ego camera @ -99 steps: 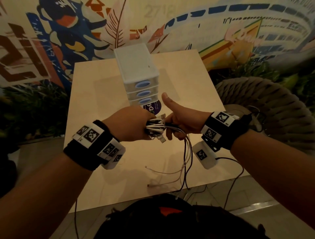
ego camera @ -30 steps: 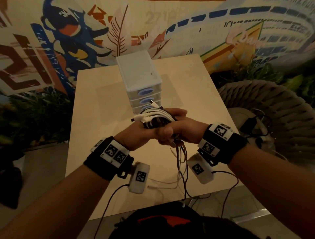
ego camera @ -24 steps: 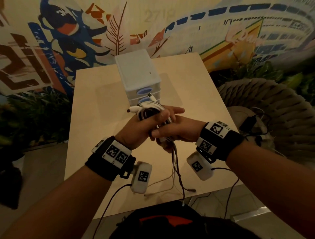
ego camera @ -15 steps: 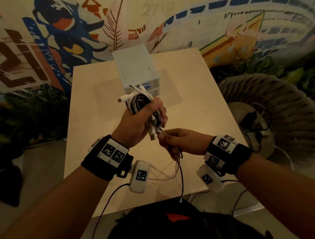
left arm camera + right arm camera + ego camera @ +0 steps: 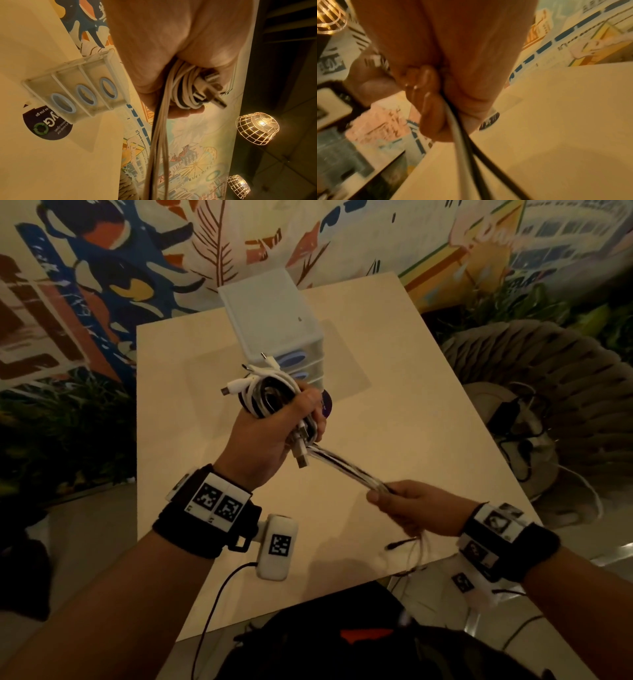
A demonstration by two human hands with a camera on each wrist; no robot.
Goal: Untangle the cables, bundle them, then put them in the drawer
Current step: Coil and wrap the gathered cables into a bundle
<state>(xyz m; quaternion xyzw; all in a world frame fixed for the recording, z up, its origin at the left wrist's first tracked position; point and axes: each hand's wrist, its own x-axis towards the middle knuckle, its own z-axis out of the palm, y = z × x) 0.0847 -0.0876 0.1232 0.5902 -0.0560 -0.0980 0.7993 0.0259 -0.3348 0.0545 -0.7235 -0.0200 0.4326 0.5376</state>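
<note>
Holding a coil of white and black cables [image 5: 270, 395] in my left hand [image 5: 270, 436], I have the fingers curled tightly round the loops, with several plug ends sticking out above and below the fist. From that coil a few straight strands [image 5: 346, 470] run taut, down and to the right, into my right hand [image 5: 414, 508], whose fingers are closed round them in a fist. Below the right hand the loose tails [image 5: 407, 546] hang past the near edge of the counter [image 5: 394, 412] — one dark plug end shows there. Both hands are raised above the counter, not resting on it. I judge the untangling largely finished, since the strands run side by side with no knots I can see. The bundling is partway: much of the length is wound, the stretched part and the tails are not. Nothing binds the coil that I can make out. Behind the left hand stands the small white drawer unit [image 5: 274, 316], three drawers with blue oval pulls — in the left wrist view all three fronts [image 5: 80, 97] look pushed in. So what remains, as I read it, is winding the rest, opening a drawer and stowing the bundle.
</note>
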